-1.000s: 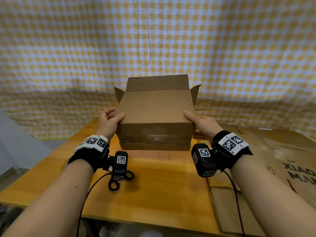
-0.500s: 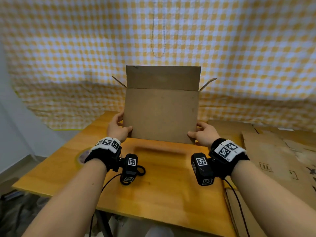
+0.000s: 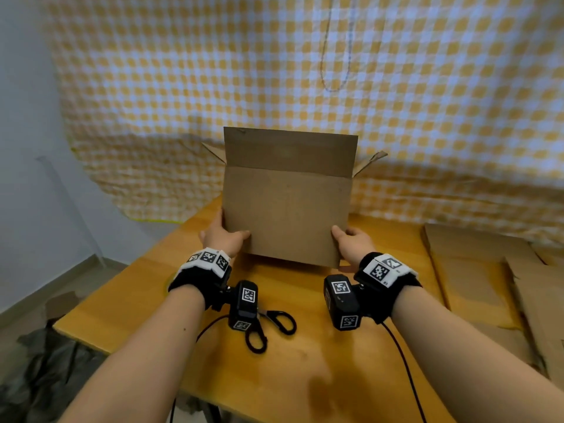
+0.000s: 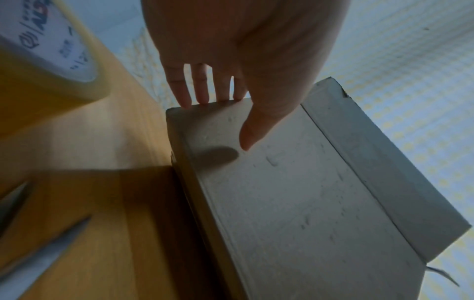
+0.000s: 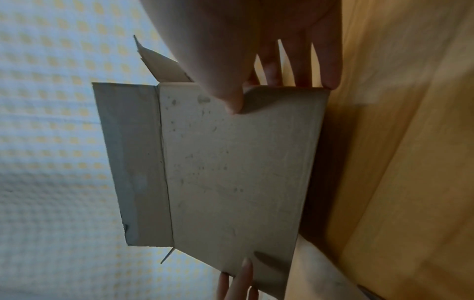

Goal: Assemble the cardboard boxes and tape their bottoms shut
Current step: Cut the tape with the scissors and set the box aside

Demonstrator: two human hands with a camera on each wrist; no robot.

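A brown cardboard box [image 3: 287, 215] stands upright over the far middle of the table, its top flaps open and its lower edge tilted a little above the wood. My left hand [image 3: 224, 236] grips the lower left corner, thumb on the near face and fingers round the side. My right hand [image 3: 351, 241] grips the lower right corner the same way. The left wrist view shows the left hand [image 4: 231, 60] on the box [image 4: 295, 192], and the right wrist view shows the right hand [image 5: 256, 40] on the box [image 5: 236, 162]. The box's underside is hidden.
Black-handled scissors [image 3: 268, 325] lie on the wooden table [image 3: 305, 377] under my left wrist. A roll of tan tape [image 4: 46, 50] sits left of the box. Flattened cardboard [image 3: 476, 270] is stacked at the right. A checked cloth hangs behind.
The box went from lying with its taped bottom towards me to standing upright with its flaps on top. Both hands slid to its lower corners.
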